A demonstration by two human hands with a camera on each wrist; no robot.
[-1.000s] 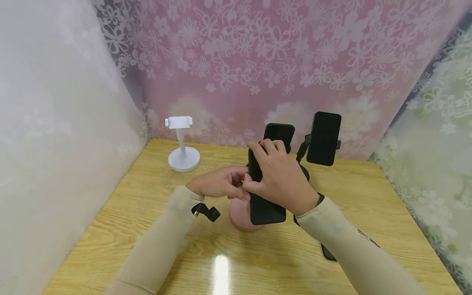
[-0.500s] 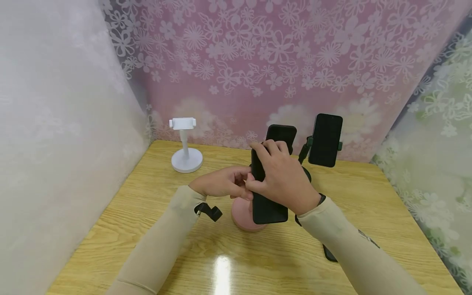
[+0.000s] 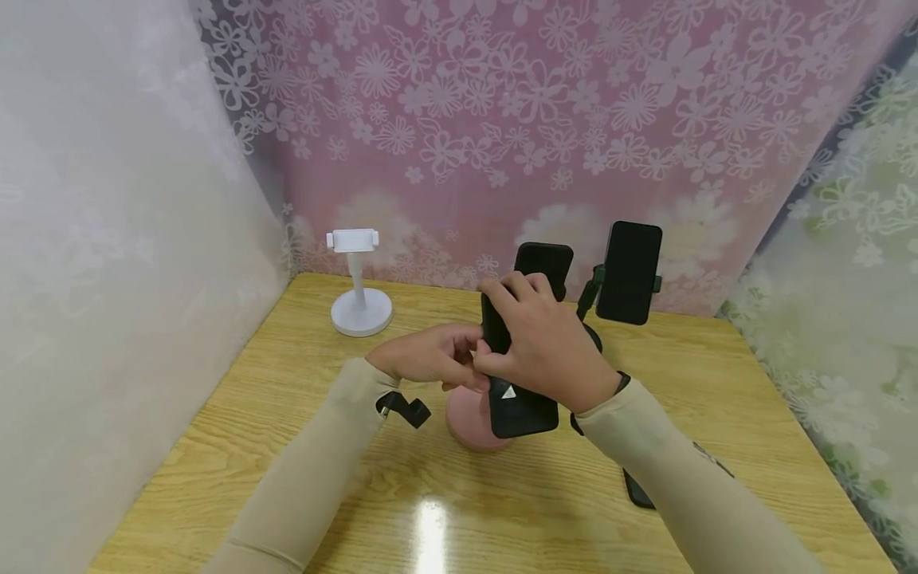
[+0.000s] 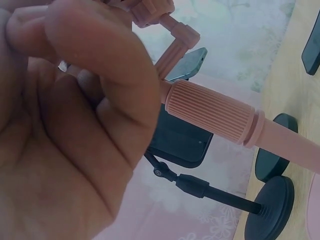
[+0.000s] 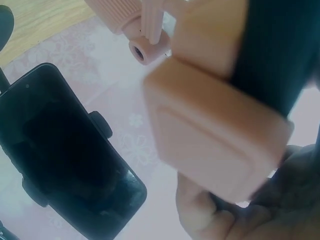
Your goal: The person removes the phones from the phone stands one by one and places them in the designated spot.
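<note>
Your right fingers (image 3: 504, 298) gripped and partly hid a black smartphone (image 3: 522, 418) beside a pink phone clamp (image 5: 200, 137); whether your left fingers (image 3: 462, 330) held anything was unclear.

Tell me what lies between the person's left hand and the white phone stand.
Only a bare stretch of wooden tabletop shows between the left hand and the white phone stand; the head view shows this.

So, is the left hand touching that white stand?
Apart: the head view shows bare table between the left hand and the white stand.
</note>
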